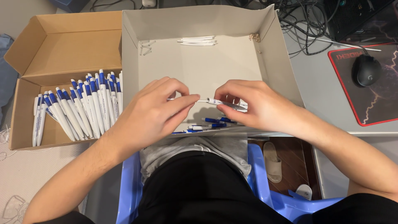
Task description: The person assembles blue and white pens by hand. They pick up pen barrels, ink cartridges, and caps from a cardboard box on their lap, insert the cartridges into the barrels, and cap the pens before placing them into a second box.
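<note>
At the centre of the frame a partly assembled pen (219, 102) lies nearly level between the two hands, just above the front edge of a shallow grey-white box (269, 54). Its white barrel with a blue mark runs rightward under the right fingers, and a thin spring-wrapped tip (202, 101) sticks out on its left end.

The left hand (155, 114) comes in from the lower left, back of the hand up, wrist slightly bent. Its thumb and forefinger are pressed together around the exposed tip, the other fingers curled loosely behind. The right hand (259, 105) comes in from the lower right, forearm slanting across the box's corner. Its fingers are bunched and pinch the barrel from above, knuckles raised.

Just below the hands, on the box floor near its front wall, lie a few loose blue pen parts (213, 122). At the far end of the box, in the upper middle of the frame, sits a small bundle of white refill tubes (199, 40), with some clear little pieces (145, 46) to their left and a tiny cluster of springs (255, 37) at the upper right corner.

To the left stands a brown cardboard box (49, 49) holding a row of finished white and blue pens (83, 108). At the right edge of the frame a black mouse (366, 69) rests on a dark pad with a red border (373, 91), and tangled cables (302, 25) lie above it. A blue plastic chair (128, 186) shows at the bottom.
</note>
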